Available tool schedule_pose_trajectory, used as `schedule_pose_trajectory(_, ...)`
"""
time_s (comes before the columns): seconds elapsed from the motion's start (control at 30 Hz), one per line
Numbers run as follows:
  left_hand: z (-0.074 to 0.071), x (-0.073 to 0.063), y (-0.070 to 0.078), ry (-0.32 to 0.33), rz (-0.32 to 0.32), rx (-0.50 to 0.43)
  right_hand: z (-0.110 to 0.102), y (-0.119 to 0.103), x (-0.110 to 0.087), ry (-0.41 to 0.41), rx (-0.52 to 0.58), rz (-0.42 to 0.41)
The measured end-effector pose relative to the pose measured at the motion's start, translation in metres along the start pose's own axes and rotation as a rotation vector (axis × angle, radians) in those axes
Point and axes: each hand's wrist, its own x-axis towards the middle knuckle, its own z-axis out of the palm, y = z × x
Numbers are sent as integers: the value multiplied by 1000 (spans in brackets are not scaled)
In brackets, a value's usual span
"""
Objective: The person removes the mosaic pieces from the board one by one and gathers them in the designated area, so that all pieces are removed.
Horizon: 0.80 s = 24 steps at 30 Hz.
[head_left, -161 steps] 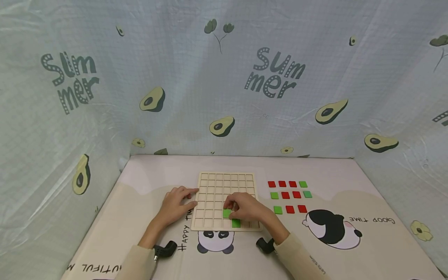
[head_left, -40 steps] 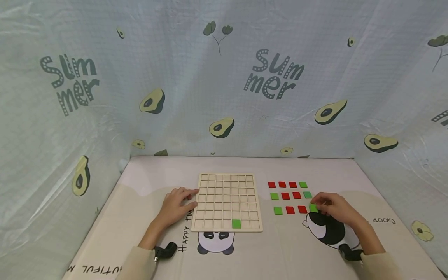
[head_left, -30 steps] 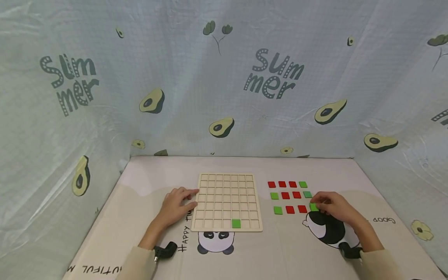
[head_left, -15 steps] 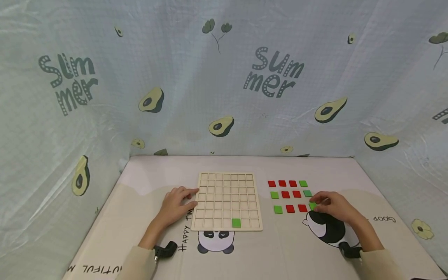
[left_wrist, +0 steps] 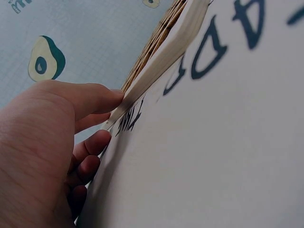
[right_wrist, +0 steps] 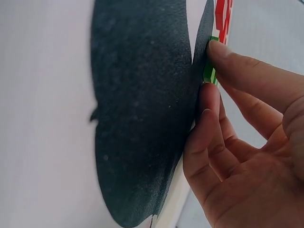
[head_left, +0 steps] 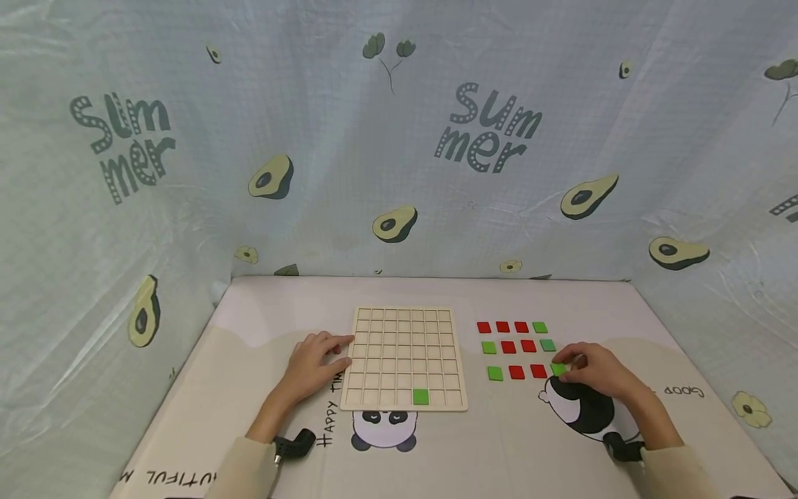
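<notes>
My left hand rests at the left edge of a wooden grid board, its index finger and thumb touching the rim. In the left wrist view the thumb lies against the board's side. One green square tile sits in a bottom-row cell of the board. To the right, my right hand pinches another green tile at the right end of the nearest row of loose tiles. The right wrist view shows the thumb on this green tile, with fingertips close beside it.
Red and green tiles lie in three rows right of the board, among them a red tile, a light green tile and a bluish-green tile. The tablecloth has printed animals and lettering. A patterned curtain encloses the table.
My right hand has gone from the board to the tile rows with a green tile from the board. Over the last second it shifts that tile only slightly. The left hand stays put.
</notes>
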Motion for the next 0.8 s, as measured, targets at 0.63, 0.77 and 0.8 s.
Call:
schedule_pose_trajectory(0.63, 1, 1, 0, 14, -10, 1, 1, 0, 0, 3, 0, -36)
schedule_pose_trajectory(0.77, 1, 0, 0, 20, -4, 3, 1, -1, 0, 3, -2, -45)
schedule_pose_trajectory(0.8, 1, 0, 0, 22, -6, 2, 1, -1, 0, 3, -1, -46)
